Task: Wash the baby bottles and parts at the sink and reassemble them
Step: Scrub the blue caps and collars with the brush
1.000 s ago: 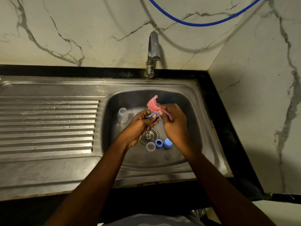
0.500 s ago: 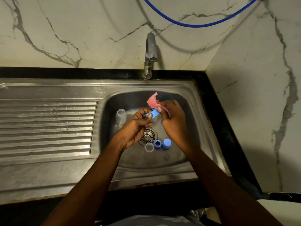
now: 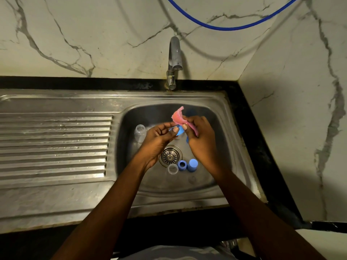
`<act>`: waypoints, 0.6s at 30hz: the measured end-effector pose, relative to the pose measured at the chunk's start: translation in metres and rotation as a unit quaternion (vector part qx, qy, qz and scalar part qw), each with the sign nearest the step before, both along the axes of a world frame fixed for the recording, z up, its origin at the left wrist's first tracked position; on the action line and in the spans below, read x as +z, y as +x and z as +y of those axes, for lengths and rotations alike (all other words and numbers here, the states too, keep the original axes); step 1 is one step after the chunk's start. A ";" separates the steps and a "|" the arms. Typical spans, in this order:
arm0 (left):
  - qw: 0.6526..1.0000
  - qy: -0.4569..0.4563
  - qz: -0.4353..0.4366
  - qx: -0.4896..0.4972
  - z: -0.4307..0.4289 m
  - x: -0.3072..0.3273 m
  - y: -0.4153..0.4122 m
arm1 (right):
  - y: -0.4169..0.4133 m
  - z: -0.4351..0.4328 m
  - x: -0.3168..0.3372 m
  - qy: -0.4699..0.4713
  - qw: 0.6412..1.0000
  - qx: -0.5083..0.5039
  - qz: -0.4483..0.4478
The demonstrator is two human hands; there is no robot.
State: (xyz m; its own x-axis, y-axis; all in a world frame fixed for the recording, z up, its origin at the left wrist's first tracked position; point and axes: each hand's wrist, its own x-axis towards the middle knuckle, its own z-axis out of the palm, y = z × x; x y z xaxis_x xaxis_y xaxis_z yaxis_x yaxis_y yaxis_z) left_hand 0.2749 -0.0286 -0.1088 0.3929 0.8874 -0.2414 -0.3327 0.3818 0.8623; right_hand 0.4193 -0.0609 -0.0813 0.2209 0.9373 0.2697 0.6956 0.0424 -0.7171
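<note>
Kitchen corner: steel sink (image 3: 223, 147) under the hands (image 3: 159, 139), ribbed drainboard (image 3: 56, 143) to their left, tap (image 3: 174, 59) and marble wall (image 3: 93, 34) beyond.

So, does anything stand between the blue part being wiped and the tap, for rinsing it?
Only the pink cloth, gripped by the right hand, which lies against the blue part on its tap side. The left hand holds the part; the space up to the spout looks open.

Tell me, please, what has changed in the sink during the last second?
Little: the left hand still pinches the blue part and the right hand still holds the pink cloth against it; more of the part now shows. The clear bottle, clear cup, blue ring and blue cap stayed put.
</note>
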 end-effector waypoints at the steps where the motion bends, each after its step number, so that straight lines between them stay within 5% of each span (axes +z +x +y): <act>1: 1.000 0.003 -0.002 -0.007 -0.001 0.002 0.000 | 0.000 0.000 0.001 -0.001 1.000 -0.005 0.004; 13: 0.990 -0.050 -0.126 -0.038 -0.002 0.004 -0.008 | -0.010 -0.016 0.011 0.060 0.998 0.008 -0.022; 18: 0.993 -0.065 -0.092 -0.036 -0.010 0.002 -0.008 | -0.001 -0.016 0.007 -0.028 0.999 0.027 -0.007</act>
